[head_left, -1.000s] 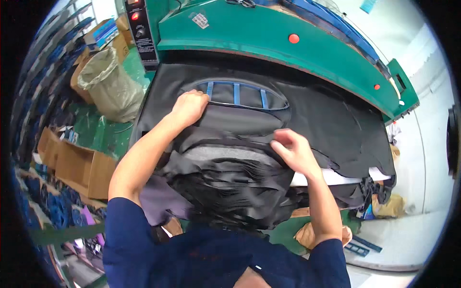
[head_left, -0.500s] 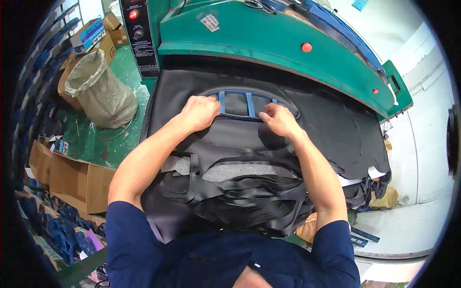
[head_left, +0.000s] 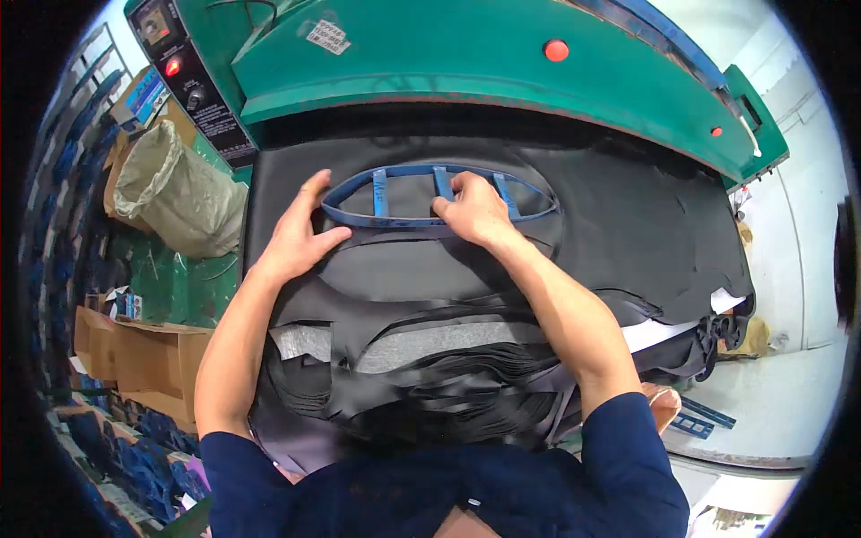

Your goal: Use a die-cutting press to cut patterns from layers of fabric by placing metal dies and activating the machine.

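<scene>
A blue, pointed-oval cutting die [head_left: 380, 193] with several crossbars rests on black sheet material [head_left: 628, 224]. My right hand [head_left: 473, 209] grips the die at its middle crossbar, thumb near the front rim and fingers over the bar. Beside the die's left tip is my left hand [head_left: 300, 235], its thumb and fingers spread apart, with nothing held. Nearer to me, the sheets show curved cut edges, and a pile of layered black offcuts [head_left: 466, 386] lies with grey fabric [head_left: 448, 345] showing.
A green press [head_left: 430, 72] with red buttons spans the far side, its control panel [head_left: 193, 81] at the left. On the left floor stand a pale sack [head_left: 175, 193] and an open cardboard box [head_left: 152, 359]. Blue dies fill a rack [head_left: 63, 269] at far left.
My left hand has let go of the die's left side and opened. My right hand has moved from the front rim to the middle crossbar. The view has shifted.
</scene>
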A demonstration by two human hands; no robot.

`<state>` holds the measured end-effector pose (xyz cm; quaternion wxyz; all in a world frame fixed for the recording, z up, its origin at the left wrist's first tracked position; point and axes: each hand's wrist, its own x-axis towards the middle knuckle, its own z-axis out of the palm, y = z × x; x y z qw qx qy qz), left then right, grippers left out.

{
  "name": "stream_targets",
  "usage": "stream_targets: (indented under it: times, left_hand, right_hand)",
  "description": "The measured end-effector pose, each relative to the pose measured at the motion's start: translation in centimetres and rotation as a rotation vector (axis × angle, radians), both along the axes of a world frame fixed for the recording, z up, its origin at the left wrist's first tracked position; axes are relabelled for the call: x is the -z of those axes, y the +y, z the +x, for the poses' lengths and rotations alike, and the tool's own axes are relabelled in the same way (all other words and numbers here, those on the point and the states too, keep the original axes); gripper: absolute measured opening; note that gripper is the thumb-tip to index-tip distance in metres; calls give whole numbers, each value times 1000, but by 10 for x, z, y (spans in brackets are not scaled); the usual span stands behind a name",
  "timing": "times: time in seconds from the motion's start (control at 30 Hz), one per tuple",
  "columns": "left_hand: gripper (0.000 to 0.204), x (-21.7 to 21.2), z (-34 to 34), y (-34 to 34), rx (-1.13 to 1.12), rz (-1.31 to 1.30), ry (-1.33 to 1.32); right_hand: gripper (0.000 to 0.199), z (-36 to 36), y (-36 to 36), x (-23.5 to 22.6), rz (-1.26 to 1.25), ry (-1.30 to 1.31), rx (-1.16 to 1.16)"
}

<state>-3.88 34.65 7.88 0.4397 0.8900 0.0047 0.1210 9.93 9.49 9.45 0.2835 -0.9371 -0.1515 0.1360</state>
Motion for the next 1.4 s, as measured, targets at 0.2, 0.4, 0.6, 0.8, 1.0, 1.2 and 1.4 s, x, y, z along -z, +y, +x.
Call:
stream_targets:
  times: [0.2, 0.4, 0.6, 0.8, 1.0, 1.2, 1.4]
  left_hand:
    - [114, 15, 2, 7, -24, -84, 47]
    - [119, 13, 1, 11, -43, -274, 5]
    - [108, 24, 8, 34, -319, -232, -221]
    - [94, 32, 9, 34, -354, -131, -138]
    - [84, 28, 12, 31, -348, -20, -76]
    - [82, 36, 15, 38, -321, 63, -102]
    - [79, 40, 18, 37, -333, 146, -109]
  right_hand:
    - [45, -23, -8, 8, 195, -158, 48]
    - [44, -15, 6, -49, 331, -270, 41]
    - [48, 27, 46, -41, 143, -305, 16]
    - [40, 45, 80, -10, -1, -228, -31]
    - [45, 55, 92, 10, -9, -238, -12]
    - [48, 54, 94, 7, -4, -207, -7]
    - [47, 50, 92, 5, 19, -199, -10]
